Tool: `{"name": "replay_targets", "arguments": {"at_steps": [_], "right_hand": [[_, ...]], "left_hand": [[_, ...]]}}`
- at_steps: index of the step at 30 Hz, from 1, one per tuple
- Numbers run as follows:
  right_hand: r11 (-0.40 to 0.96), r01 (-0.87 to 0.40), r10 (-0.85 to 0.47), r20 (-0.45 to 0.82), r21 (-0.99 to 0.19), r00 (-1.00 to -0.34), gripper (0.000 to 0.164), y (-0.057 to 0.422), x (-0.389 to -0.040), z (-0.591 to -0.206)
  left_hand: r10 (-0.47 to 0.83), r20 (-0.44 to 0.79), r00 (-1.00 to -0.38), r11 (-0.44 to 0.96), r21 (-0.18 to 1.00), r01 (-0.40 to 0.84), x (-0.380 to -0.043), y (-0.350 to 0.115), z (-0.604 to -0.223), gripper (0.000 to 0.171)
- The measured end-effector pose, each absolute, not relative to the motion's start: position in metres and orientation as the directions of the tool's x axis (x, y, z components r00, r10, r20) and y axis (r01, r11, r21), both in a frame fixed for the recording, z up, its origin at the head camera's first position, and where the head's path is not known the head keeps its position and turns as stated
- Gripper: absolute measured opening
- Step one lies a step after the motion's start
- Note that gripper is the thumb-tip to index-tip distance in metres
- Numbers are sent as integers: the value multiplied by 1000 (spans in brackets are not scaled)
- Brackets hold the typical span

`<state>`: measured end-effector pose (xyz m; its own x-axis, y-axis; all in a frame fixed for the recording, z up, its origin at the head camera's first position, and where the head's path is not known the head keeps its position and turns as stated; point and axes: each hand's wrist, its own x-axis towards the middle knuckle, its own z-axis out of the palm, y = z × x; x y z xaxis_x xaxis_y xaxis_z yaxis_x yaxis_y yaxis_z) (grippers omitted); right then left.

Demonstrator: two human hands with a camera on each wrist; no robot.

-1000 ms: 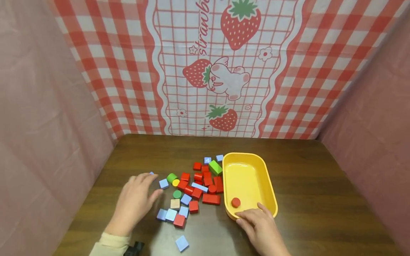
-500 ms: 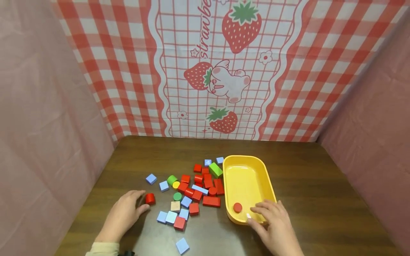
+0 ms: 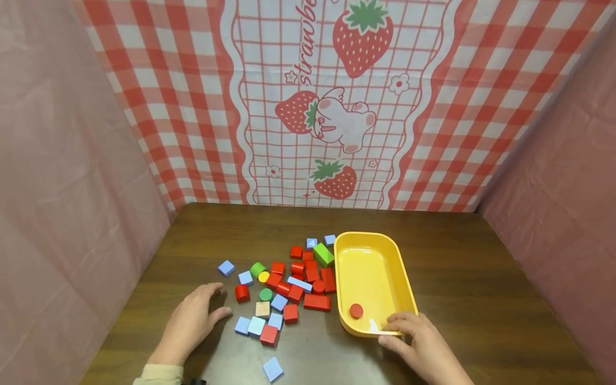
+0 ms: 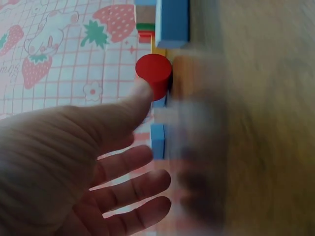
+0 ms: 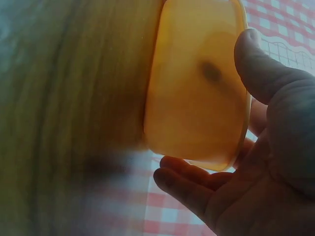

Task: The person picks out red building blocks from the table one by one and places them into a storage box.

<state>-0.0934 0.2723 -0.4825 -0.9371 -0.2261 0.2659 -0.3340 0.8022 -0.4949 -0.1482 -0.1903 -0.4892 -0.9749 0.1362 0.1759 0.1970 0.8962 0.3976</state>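
My left hand (image 3: 190, 322) hovers low over the table, its fingers parted with nothing between them. Just beyond its fingertips lies a red cylinder (image 3: 242, 293); in the left wrist view the thumb overlaps this cylinder (image 4: 155, 73). A yellow tray (image 3: 372, 272) stands on the right side of the table. At its near right corner my right hand (image 3: 425, 347) grips the rim, thumb outside and fingers over the edge. From the right wrist view, the thumb lies along the tray's wall (image 5: 197, 108). One red round block (image 3: 356, 311) sits inside the tray, near its front.
Between hand and tray spreads a loose group of red, blue and green blocks, including a long red block (image 3: 317, 302), a green block (image 3: 323, 255) and a plain wooden cube (image 3: 262, 309). A lone blue block (image 3: 273, 369) lies nearest the front. A checkered cloth (image 3: 202, 107) hangs behind.
My left hand has drawn back left and nearer; the red cylinder came into view by its fingertips, then shifted right. My right hand left the tray's front rim and now grips its right corner.
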Motion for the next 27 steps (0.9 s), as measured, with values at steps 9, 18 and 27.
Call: {"name": "replay_targets", "arguments": {"at_steps": [9, 18, 27], "right_hand": [[767, -414, -248, 367, -491, -896, 14, 272, -95, -486], [757, -423, -244, 385, -499, -890, 14, 271, -96, -487], [739, -429, -248, 382, -519, -890, 12, 274, -95, -490]], "left_hand": [[243, 150, -959, 870, 404, 283, -165, -160, -488, 61], [275, 89, -957, 897, 335, 289, -180, -132, -489, 45], [353, 299, -887, 859, 271, 433, -181, -111, -453, 38]]}}
